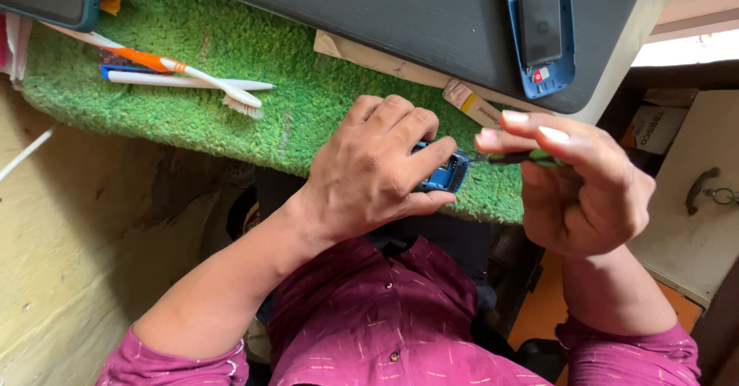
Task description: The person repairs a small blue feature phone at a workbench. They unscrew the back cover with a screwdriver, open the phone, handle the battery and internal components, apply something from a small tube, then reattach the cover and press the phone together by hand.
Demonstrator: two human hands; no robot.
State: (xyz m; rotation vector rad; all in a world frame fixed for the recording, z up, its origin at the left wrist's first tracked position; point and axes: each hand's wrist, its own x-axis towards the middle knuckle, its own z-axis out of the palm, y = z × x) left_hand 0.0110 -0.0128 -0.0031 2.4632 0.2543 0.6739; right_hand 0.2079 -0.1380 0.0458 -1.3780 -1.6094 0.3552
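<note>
Fingers of our left hand (369, 170) curl shut around a small blue phone body (443, 172) at the near edge of the green mat (192, 116). Our right hand (573, 178) pinches a slim dark tool (523, 157), its tip at the phone. A toothbrush (192, 74) lies farther off.

Two hands: left (369, 170), right (573, 182). One blue phone (445, 172) in the left fingers; one tool (523, 157) between the right fingertips. Beyond the fingers: one toothbrush (196, 78), one blue cover (540, 32), one mat (231, 116).
</note>
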